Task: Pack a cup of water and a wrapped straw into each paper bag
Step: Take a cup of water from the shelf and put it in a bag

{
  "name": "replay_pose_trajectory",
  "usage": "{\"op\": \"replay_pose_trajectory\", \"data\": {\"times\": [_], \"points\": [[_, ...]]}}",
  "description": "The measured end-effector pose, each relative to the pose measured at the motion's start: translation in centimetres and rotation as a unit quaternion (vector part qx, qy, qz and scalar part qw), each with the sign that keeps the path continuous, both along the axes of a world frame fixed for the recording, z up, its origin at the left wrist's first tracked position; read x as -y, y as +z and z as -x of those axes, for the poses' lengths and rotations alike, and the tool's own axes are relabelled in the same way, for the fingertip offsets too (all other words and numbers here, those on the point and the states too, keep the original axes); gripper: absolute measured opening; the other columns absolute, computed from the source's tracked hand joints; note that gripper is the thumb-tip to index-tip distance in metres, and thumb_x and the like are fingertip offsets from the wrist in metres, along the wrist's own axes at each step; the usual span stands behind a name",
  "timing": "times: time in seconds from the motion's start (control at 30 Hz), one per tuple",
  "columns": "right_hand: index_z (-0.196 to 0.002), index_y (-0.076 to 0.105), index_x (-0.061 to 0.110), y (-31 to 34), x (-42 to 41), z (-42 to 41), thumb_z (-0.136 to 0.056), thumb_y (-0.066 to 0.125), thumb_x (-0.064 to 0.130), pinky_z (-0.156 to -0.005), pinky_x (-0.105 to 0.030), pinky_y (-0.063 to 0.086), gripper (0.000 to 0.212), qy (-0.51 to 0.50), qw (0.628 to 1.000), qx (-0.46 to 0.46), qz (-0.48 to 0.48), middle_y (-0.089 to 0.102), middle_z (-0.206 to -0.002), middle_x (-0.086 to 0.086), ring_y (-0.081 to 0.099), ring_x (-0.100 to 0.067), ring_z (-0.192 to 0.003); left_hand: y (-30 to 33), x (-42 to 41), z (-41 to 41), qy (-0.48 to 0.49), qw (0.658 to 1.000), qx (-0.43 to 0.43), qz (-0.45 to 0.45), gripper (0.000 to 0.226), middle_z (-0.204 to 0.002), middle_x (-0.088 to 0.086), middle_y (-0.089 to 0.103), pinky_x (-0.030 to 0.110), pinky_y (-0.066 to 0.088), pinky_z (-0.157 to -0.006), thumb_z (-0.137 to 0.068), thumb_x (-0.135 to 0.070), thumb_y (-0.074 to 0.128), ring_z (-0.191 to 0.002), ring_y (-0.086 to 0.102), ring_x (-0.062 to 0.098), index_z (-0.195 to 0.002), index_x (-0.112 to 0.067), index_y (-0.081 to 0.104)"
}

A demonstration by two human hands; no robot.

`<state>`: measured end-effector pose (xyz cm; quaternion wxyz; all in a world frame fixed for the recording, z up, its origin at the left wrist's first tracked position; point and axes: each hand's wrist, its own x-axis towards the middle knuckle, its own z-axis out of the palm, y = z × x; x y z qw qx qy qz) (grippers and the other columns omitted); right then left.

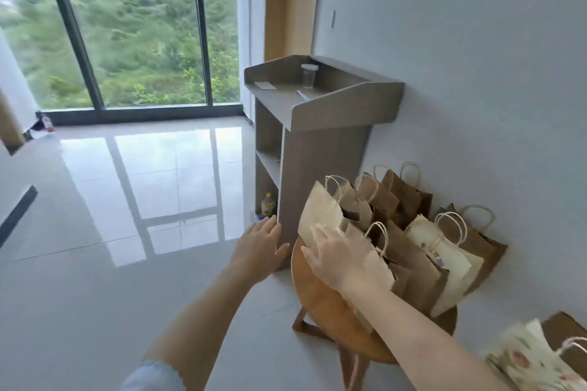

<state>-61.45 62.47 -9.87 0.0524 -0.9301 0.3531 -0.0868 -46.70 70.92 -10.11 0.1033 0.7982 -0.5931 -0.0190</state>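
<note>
The left hand (259, 247) hung over the glossy pale tiled floor (95, 232) with fingers straight and apart, holding nothing, its fingertips near the lower edge of the grey wooden shelved stand (320, 165). On that stand's top sat a clear plastic lidded cup (308, 75) and, just beside it, a thin wrapped straw (302, 94). The right hand (336, 259) pressed spread fingers flat against a pale brown paper bag (320, 216), tilted at the front of a cluster of handled brown paper bags (409, 232) on the round wooden stool (320, 298).
</note>
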Motion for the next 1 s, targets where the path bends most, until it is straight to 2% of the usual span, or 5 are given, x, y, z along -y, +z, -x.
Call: {"op": "replay_pose_trajectory", "data": {"times": [0.2, 0.33, 0.53, 0.83, 1.0], "points": [[-0.147, 0.028, 0.011, 0.6, 0.6, -12.2, -0.101, 0.033, 0.041, -0.117, -0.032, 0.011, 0.056, 0.039, 0.999, -0.030, 0.012, 0.031, -0.153, -0.004, 0.025, -0.016, -0.142, 0.6, -1.1, -11.6, 0.031, 0.998, 0.035, -0.029, 0.055, -0.160, 0.006, 0.012, 0.033, 0.007, -0.121, -0.103, -0.036, 0.031, -0.148, 0.008, 0.020, -0.151, -0.012, 0.019], [-0.145, 0.032, 0.010, 3.1, 2.1, -19.5, -0.101, 0.034, 0.041, -0.117, -0.032, 0.013, 0.054, 0.030, 0.999, -0.012, 0.020, 0.038, -0.149, -0.004, 0.030, -0.016, -0.139, 3.2, -0.2, -19.6, 0.061, 0.997, 0.039, -0.013, 0.052, -0.159, 0.006, 0.017, 0.035, 0.010, -0.120, -0.103, -0.036, 0.030, -0.147, 0.012, 0.022, -0.148, -0.010, 0.025], [-0.148, 0.028, 0.011, 5.0, 5.3, -26.8, -0.100, 0.035, 0.042, -0.118, -0.033, 0.013, 0.057, 0.007, 1.000, 0.004, 0.019, 0.033, -0.152, -0.002, 0.028, -0.016, -0.141, 5.3, 3.2, -28.1, 0.060, 0.996, 0.064, -0.013, 0.051, -0.158, 0.006, 0.018, 0.037, 0.011, -0.120, -0.103, -0.036, 0.026, -0.147, 0.012, 0.022, -0.147, -0.009, 0.027], [-0.146, 0.029, 0.011, 5.0, 15.8, -35.6, -0.101, 0.033, 0.043, -0.118, -0.034, 0.014, 0.055, -0.002, 0.998, -0.015, 0.054, 0.034, -0.152, -0.004, 0.029, -0.018, -0.141, 3.9, 13.3, -35.3, 0.031, 0.997, 0.073, -0.022, 0.054, -0.159, 0.006, 0.014, 0.037, 0.009, -0.121, -0.103, -0.037, 0.026, -0.147, 0.010, 0.021, -0.150, -0.010, 0.021], [-0.148, 0.026, 0.011, 5.9, 25.1, -41.4, -0.101, 0.033, 0.041, -0.118, -0.035, 0.012, 0.056, -0.003, 0.998, -0.010, 0.062, 0.031, -0.154, -0.004, 0.025, -0.018, -0.143, 4.7, 22.8, -41.0, 0.025, 0.995, 0.095, -0.023, 0.054, -0.159, 0.006, 0.014, 0.037, 0.008, -0.121, -0.103, -0.037, 0.026, -0.147, 0.009, 0.021, -0.150, -0.010, 0.021]]}}
